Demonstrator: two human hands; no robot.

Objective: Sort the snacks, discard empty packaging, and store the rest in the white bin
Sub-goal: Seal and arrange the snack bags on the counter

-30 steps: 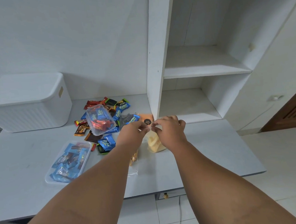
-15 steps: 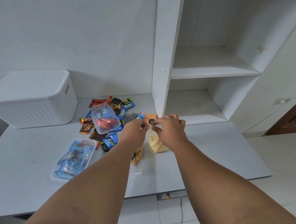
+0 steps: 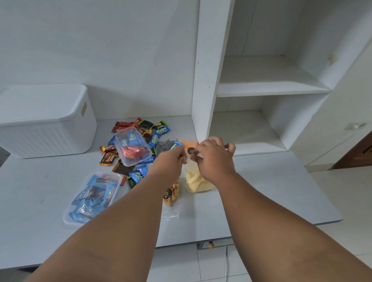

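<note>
Pinching the top edge of the clear plastic bag of pale yellow crackers (image 3: 198, 183), which stands on the grey counter (image 3: 272, 190) just before the white shelf upright (image 3: 211, 73), the left hand (image 3: 171, 164) and right hand (image 3: 213, 161) hold a seemingly light, crinkly, crushable pack, best gripped at that rim.

I see only two arms of the person, cut off by the lower edge of my feed. The left forearm (image 3: 112, 229) and the right forearm (image 3: 274, 218) are bare along all I can see, uncovered to the wrists. The left hand (image 3: 168, 164) and the right hand (image 3: 214, 162) are bare too. The fingernails are too small to make out.
</note>
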